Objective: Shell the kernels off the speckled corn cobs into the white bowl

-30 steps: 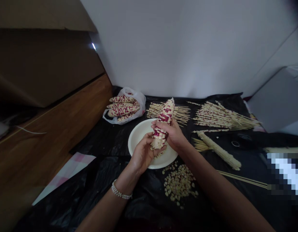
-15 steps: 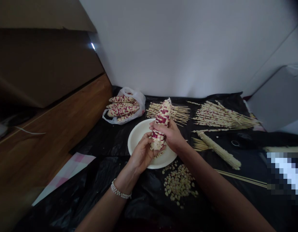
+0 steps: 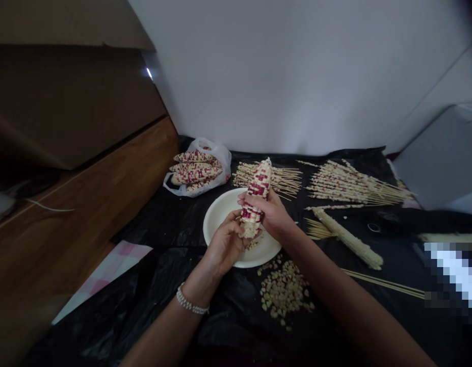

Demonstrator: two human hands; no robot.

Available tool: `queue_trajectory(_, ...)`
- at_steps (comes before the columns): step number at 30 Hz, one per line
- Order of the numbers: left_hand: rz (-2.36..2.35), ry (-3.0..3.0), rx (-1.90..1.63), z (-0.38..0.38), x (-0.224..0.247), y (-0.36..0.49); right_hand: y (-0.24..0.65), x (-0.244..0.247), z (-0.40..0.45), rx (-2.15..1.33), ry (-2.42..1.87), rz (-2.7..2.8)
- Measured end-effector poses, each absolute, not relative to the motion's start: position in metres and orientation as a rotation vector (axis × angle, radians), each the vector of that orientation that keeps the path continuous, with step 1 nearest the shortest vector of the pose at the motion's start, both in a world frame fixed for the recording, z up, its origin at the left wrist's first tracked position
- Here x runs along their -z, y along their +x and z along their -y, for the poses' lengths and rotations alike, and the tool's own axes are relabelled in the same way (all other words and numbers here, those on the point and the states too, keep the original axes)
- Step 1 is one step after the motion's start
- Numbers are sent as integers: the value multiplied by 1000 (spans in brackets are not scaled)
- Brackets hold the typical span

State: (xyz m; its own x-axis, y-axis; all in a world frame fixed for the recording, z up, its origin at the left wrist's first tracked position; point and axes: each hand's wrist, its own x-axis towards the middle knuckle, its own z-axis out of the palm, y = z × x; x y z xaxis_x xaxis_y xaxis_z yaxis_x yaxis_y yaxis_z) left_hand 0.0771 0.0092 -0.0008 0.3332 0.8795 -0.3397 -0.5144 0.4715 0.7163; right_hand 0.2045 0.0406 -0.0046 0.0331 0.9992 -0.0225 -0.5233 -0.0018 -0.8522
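An ear of corn [image 3: 259, 186] with cream and dark red kernels is held tilted upright above a white bowl [image 3: 213, 220]. My right hand [image 3: 272, 211] wraps round its middle, thumb across the front. At the lower end, where kernels are gone, my left hand [image 3: 226, 242] has its fingers closed on the ear. Some loose kernels [image 3: 251, 245] lie in the bowl under my hands. A pile of pale kernels [image 3: 284, 288] rests on the black plastic sheet in front of the bowl. My palms hide part of the ear.
A plastic bag [image 3: 220, 155] of several corn ears [image 3: 193, 176] stands at the back left. Skewers threaded with kernels [image 3: 335, 181] lie back right, another bunch [image 3: 245, 174] behind the bowl. A stripped cob [image 3: 350, 239] and bare skewers [image 3: 385, 283] are at right. Wall behind.
Both hands keep hold of the ear over the bowl. My left fingers have shifted slightly at its lower end. The whole view has moved a little.
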Motion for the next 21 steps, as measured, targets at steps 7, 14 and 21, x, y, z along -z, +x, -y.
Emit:
queue_trajectory(7, -1013, 959, -1012, -10, 6, 74, 207, 4, -43, -1359, -840, 778)
queue_trajectory(14, -1260, 1752, -968, -8, 10, 69, 209, 4, -40, -1201, -998, 960)
queue_trajectory(21, -1359, 1931, -896, -6, 6, 70, 207, 4, -38, -1168, -1054, 970)
